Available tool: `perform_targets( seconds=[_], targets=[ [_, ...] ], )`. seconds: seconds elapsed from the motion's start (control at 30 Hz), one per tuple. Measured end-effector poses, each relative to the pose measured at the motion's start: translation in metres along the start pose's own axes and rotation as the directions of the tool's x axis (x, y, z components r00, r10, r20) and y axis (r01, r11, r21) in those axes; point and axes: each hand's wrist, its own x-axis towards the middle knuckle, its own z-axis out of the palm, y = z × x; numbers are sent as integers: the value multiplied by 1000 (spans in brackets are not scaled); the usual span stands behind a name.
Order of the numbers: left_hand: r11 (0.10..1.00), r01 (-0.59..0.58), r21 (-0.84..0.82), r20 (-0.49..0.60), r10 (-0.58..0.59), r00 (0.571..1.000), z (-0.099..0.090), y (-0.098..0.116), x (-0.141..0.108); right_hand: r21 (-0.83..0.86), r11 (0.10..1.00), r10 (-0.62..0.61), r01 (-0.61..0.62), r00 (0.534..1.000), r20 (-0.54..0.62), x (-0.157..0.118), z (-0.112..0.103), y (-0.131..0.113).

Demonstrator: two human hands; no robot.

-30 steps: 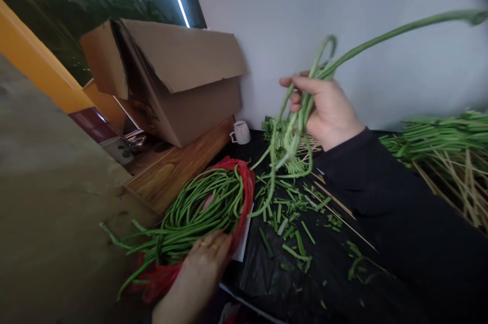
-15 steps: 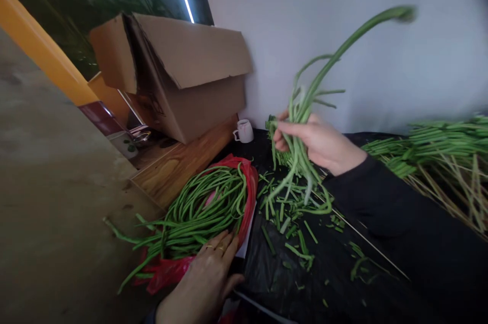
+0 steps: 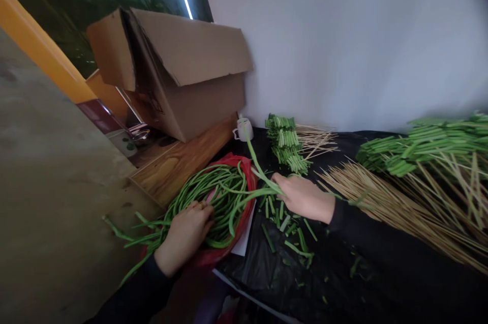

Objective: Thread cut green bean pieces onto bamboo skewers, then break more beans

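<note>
Two hands show in the head view. Right of centre, the right hand (image 3: 305, 198) is closed round a few long green stems (image 3: 256, 160), probably bunched to manage their loose lengths, which stretch leftward. Left of centre, the left hand (image 3: 188, 232) curls over coiled stems (image 3: 190, 192) in a red bag (image 3: 247, 167); whether it grips any, I cannot tell. At lower centre, cut pieces (image 3: 301, 239) litter a black sheet (image 3: 267, 275), likely laid to catch scraps.

Long, slender green stems (image 3: 186, 186) are lying coiled in a red plastic bag (image 3: 232, 158), ends trailing leftward; paler green stems (image 3: 256, 161) are fanning from the right hand (image 3: 303, 197) over the bag's rim.
</note>
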Motion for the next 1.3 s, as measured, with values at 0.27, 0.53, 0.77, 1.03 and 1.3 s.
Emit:
perform_targets(
  seconds=[0.27,0.53,0.77,1.03,1.3],
  targets=[
    [941,55,-333,-130,-103,986,-26,-37,17,-12,999,-29,32,988,154,-13,44,-1],
    [956,-73,-283,-430,-58,901,-80,-43,30,58,985,-169,163,977,130,-10,15,-2],
    [938,-312,-151,-488,204,849,-97,2,41,528,777,-182,342,926,-331,43,-18,-50],
    [990,-35,-138,-740,-80,668,-54,12,24,932,314,133,182,963,-233,91,-7,-50],
    [872,-292,-393,-186,236,954,1,-6,-22,903,182,386,389,816,-430,67,-64,1]
  ],
)
